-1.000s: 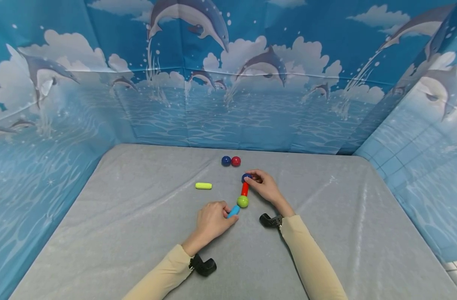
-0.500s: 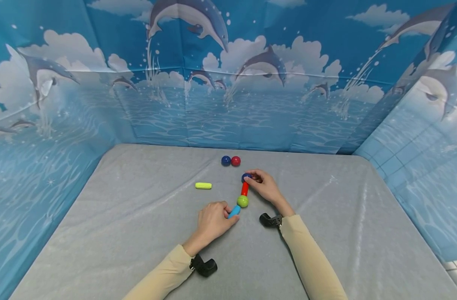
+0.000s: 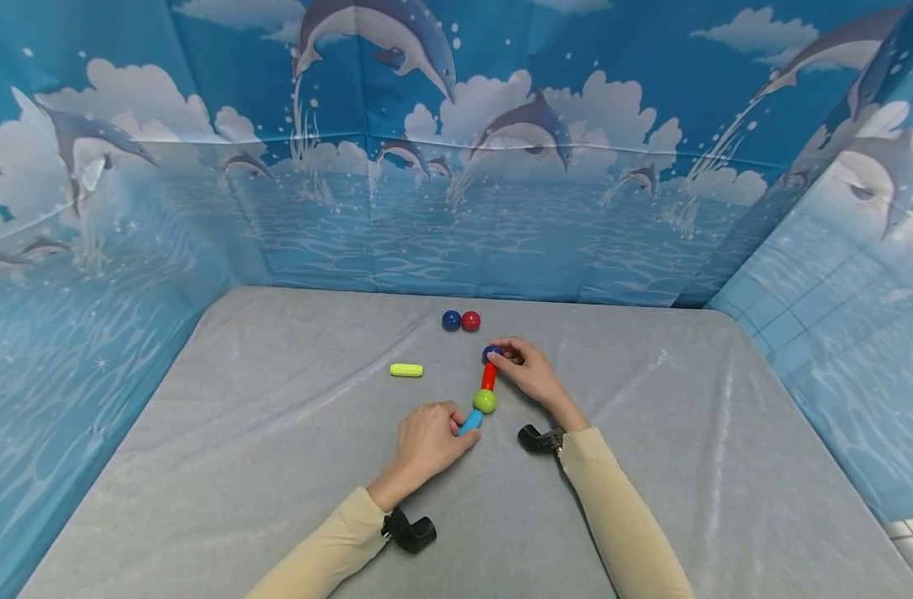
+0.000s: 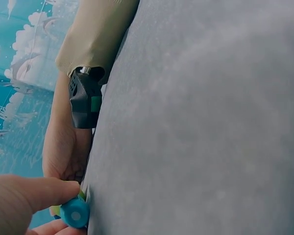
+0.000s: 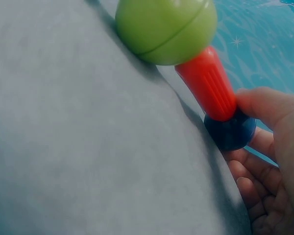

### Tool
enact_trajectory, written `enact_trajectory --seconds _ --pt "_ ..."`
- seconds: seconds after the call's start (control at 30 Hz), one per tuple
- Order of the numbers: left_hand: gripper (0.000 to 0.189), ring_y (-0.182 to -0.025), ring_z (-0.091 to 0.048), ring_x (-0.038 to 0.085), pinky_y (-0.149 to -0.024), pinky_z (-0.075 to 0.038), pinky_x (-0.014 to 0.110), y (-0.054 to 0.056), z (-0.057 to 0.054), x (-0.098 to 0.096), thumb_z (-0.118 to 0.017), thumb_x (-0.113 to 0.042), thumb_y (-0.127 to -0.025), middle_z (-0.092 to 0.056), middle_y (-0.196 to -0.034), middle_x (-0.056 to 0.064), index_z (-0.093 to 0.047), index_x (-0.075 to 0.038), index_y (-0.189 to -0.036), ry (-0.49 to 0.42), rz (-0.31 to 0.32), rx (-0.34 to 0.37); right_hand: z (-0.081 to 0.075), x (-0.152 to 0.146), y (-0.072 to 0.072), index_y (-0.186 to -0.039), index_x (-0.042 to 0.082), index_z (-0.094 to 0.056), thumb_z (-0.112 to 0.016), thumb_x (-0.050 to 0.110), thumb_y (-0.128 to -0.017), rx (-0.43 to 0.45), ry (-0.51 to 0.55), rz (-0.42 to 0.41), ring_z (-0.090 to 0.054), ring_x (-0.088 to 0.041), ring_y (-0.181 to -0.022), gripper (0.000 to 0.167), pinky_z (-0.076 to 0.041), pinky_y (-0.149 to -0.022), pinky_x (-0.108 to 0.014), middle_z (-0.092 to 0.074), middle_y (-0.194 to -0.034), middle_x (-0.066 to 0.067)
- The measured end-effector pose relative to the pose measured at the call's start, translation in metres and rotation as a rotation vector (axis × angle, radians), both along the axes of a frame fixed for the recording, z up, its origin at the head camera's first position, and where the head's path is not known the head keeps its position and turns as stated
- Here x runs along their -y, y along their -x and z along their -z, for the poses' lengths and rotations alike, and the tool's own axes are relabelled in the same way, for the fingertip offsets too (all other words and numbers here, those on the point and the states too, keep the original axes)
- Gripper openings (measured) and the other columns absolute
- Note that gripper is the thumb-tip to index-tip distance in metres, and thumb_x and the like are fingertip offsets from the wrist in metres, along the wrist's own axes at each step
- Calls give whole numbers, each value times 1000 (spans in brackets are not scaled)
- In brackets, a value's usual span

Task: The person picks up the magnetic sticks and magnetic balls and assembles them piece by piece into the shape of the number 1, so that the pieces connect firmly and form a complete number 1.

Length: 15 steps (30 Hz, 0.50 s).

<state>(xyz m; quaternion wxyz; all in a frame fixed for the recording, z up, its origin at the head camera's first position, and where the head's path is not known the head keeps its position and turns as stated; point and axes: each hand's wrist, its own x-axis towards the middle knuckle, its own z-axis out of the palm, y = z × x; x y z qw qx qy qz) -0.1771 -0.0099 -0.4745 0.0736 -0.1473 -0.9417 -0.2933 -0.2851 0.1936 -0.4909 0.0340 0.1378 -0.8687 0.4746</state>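
Left hand: at eight o'clock from a glossy lime-green plastic ball, fingers bent, thumb and fingertips pinching a short light-blue plastic rod.
Light-blue rod: slanting towards one o'clock, its far end up against the green ball; from here I can't tell whether it is seated.
Green ball: on the table covered in grey cloth, a ridged red plastic rod running from it just past twelve o'clock to a dark blue plastic ball.
Right hand: at two o'clock from the green ball, thumb and fingers lightly gripping the dark blue ball.
Ribbed neon-yellow plastic rod: lying between nine and ten o'clock from the green ball, apart from both hands.
Far pair: a second dark blue ball and a shiny red ball, side by side, towards half past eleven.
Backdrop: blue dolphin-print cloth beyond the table.
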Motion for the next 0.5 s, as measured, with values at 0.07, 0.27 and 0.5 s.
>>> enact_trajectory --seconds 0.07,0.27,0.5 --pt "24 -52 -44 2 -46 -35 23 0 0 0 -77 -38 -77 -48 -59 -15 -65 -18 -74 -3 -2 -2 0 0 0 -117 6 -64 -64 24 -92 -3 3 -4 -54 -23 -88 31 -44 -79 -36 -61 -101 -9" --pt "24 -51 -44 2 -46 -35 23 1 1 -1 -77 -37 -77 -48 -59 -15 -64 -18 -74 -8 1 -7 -1 -1 0 -117 6 -64 -64 25 -92 -3 10 -11 -54 -23 -88 32 -44 -79 -36 -61 -101 -10" --pt "24 -52 -44 3 -46 -35 23 1 1 -2 -78 -36 -77 -48 -59 -14 -63 -17 -72 -2 1 -20 0 -1 0 -117 7 -64 -64 25 -92 0 11 -2 -54 -23 -89 31 -44 -80 -37 -61 -102 -10"
